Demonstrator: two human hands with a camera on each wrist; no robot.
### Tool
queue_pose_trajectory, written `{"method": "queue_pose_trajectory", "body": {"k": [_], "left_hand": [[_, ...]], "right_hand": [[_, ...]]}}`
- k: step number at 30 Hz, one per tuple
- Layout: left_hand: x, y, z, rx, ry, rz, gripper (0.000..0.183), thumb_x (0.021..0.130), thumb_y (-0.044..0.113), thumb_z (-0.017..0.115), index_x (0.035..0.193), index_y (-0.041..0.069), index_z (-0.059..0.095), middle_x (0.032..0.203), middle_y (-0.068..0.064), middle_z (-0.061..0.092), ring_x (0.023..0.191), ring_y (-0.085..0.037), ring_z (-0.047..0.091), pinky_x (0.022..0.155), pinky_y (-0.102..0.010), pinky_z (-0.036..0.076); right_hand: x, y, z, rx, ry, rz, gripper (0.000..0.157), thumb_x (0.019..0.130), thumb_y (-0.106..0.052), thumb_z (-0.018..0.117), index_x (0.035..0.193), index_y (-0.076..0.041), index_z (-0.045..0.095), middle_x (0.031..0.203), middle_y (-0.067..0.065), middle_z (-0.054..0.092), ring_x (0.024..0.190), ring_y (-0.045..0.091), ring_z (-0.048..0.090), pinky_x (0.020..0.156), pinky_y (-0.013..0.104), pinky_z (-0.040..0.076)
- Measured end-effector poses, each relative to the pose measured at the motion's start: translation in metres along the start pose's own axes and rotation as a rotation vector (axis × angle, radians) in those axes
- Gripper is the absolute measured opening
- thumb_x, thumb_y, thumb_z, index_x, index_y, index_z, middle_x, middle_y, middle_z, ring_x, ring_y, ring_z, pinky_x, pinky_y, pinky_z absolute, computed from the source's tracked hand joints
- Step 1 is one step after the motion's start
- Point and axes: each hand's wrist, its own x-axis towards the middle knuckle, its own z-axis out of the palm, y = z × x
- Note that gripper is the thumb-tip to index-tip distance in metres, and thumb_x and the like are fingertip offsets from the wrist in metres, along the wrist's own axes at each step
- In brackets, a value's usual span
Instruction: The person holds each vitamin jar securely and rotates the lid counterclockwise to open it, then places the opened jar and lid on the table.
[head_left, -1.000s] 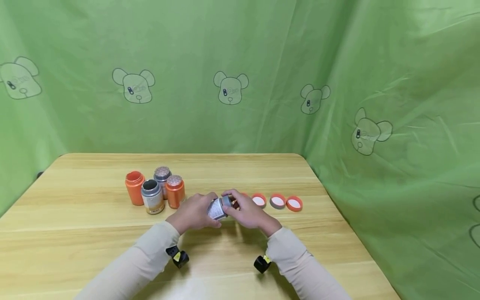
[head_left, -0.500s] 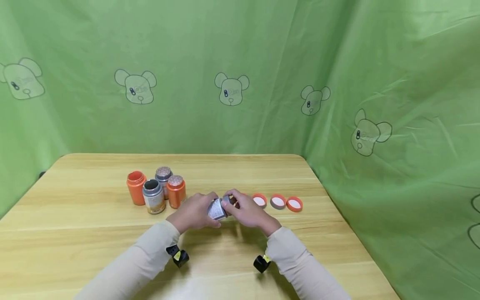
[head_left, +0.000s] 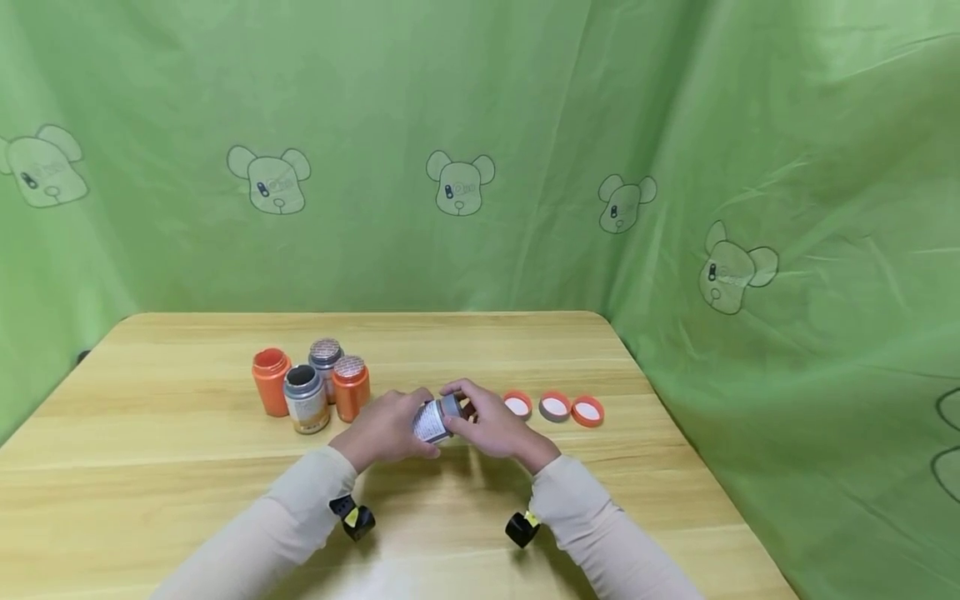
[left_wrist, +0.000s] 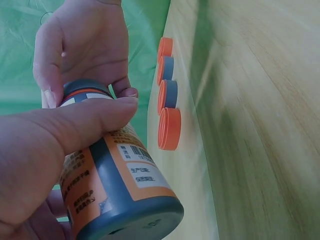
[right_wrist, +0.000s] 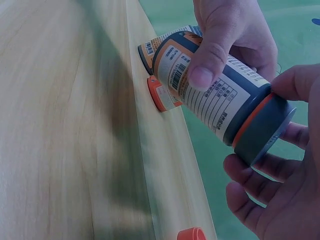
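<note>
A dark grey jar [right_wrist: 215, 100] with a white and orange label is held tilted, off the table, between both hands. My left hand [head_left: 390, 427] grips its body, the thumb [left_wrist: 95, 122] lying across the label. At the other end, my right hand [head_left: 491, 421] holds the grey screw cap [right_wrist: 265, 131] between thumb and fingers. An orange ring shows between cap and body, so the cap sits on the jar. Beyond the right hand, orange and grey caps [head_left: 555, 406] lie in a row on the table, white liners facing up.
Left of the hands stand an open orange jar [head_left: 271, 383], an open grey jar [head_left: 307, 404], a foil-sealed orange jar [head_left: 350, 392] and a foil-sealed grey jar [head_left: 325, 354]. They are grouped on the wooden table [head_left: 187, 500]. A green curtain [head_left: 360, 258] hangs behind.
The right thumb and fingers have shifted a little on the cap, covering more of it half a second ago than now. The left hand keeps its grip. The head view has tilted slightly.
</note>
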Motion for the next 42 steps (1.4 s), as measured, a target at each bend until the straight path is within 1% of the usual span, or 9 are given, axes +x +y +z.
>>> {"method": "queue_pose_trajectory", "body": {"k": [5, 10, 14, 22, 26, 30, 35, 37, 42], "left_hand": [[0.0003, -0.0018, 0.0015, -0.008, -0.009, -0.006, 0.065, 0.066, 0.035, 0.088, 0.118, 0.009, 0.059, 0.088, -0.003, 0.064, 0.070, -0.014, 0.056, 0.060, -0.030, 0.048], [0.0005, -0.0021, 0.0022, -0.024, -0.016, -0.015, 0.064, 0.066, 0.034, 0.088, 0.117, 0.009, 0.059, 0.088, -0.003, 0.063, 0.070, -0.014, 0.056, 0.059, -0.031, 0.048], [0.0015, -0.0013, 0.0024, -0.023, -0.020, -0.019, 0.064, 0.066, 0.034, 0.088, 0.118, 0.009, 0.059, 0.087, -0.003, 0.063, 0.070, -0.014, 0.056, 0.059, -0.031, 0.048], [0.0054, 0.0015, 0.0002, -0.030, -0.021, -0.014, 0.065, 0.067, 0.034, 0.088, 0.119, 0.009, 0.059, 0.090, -0.004, 0.064, 0.071, -0.015, 0.057, 0.060, -0.031, 0.048], [0.0063, 0.0008, 0.0014, -0.027, -0.024, -0.012, 0.065, 0.066, 0.034, 0.088, 0.119, 0.009, 0.059, 0.090, -0.004, 0.064, 0.072, -0.015, 0.057, 0.060, -0.031, 0.048], [0.0060, -0.0001, 0.0031, -0.041, -0.037, -0.021, 0.065, 0.067, 0.034, 0.088, 0.120, 0.010, 0.059, 0.090, -0.004, 0.063, 0.072, -0.015, 0.056, 0.060, -0.031, 0.048], [0.0067, -0.0005, 0.0028, -0.050, -0.023, -0.003, 0.064, 0.067, 0.033, 0.089, 0.118, 0.009, 0.059, 0.090, -0.004, 0.064, 0.073, -0.015, 0.058, 0.062, -0.032, 0.049], [0.0070, -0.0010, 0.0026, -0.045, -0.020, -0.003, 0.063, 0.067, 0.033, 0.089, 0.117, 0.009, 0.059, 0.089, -0.004, 0.064, 0.073, -0.016, 0.058, 0.062, -0.033, 0.049], [0.0086, -0.0021, 0.0023, -0.030, -0.034, -0.023, 0.064, 0.066, 0.034, 0.089, 0.118, 0.011, 0.059, 0.088, -0.004, 0.064, 0.072, -0.016, 0.057, 0.061, -0.033, 0.048]], "right_hand": [[-0.0006, 0.0015, 0.0007, -0.002, 0.005, -0.016, 0.036, 0.096, -0.016, 0.057, 0.129, -0.004, 0.049, 0.110, 0.011, 0.058, 0.089, 0.022, 0.057, 0.072, 0.032, 0.049], [-0.0021, -0.0001, -0.0004, 0.001, 0.006, -0.023, 0.037, 0.095, -0.015, 0.058, 0.129, -0.005, 0.049, 0.106, 0.011, 0.058, 0.090, 0.022, 0.057, 0.072, 0.032, 0.049], [-0.0033, -0.0019, -0.0024, 0.000, 0.009, -0.009, 0.039, 0.094, -0.015, 0.060, 0.131, -0.005, 0.049, 0.104, 0.010, 0.058, 0.092, 0.024, 0.056, 0.073, 0.032, 0.049], [-0.0019, 0.0007, -0.0045, 0.004, 0.007, -0.004, 0.042, 0.097, -0.026, 0.058, 0.131, -0.003, 0.048, 0.103, 0.008, 0.058, 0.091, 0.024, 0.056, 0.070, 0.032, 0.049], [-0.0018, 0.0030, -0.0035, 0.007, -0.005, -0.003, 0.043, 0.098, -0.027, 0.056, 0.132, -0.002, 0.047, 0.103, 0.008, 0.057, 0.090, 0.024, 0.056, 0.071, 0.032, 0.049], [-0.0027, 0.0031, -0.0024, -0.011, -0.002, 0.018, 0.042, 0.100, -0.028, 0.054, 0.132, -0.003, 0.047, 0.103, 0.008, 0.058, 0.084, 0.021, 0.056, 0.069, 0.032, 0.049], [-0.0022, 0.0027, -0.0026, -0.004, 0.035, 0.055, 0.037, 0.102, -0.031, 0.050, 0.130, -0.008, 0.050, 0.110, 0.010, 0.059, 0.074, 0.016, 0.056, 0.063, 0.031, 0.049], [-0.0014, 0.0041, -0.0026, 0.002, 0.030, 0.055, 0.035, 0.102, -0.031, 0.048, 0.130, -0.008, 0.050, 0.112, 0.010, 0.058, 0.072, 0.015, 0.056, 0.062, 0.031, 0.050], [-0.0001, 0.0064, -0.0030, -0.010, 0.017, 0.050, 0.035, 0.102, -0.029, 0.050, 0.129, -0.008, 0.050, 0.105, 0.008, 0.058, 0.072, 0.018, 0.054, 0.060, 0.030, 0.047]]}}
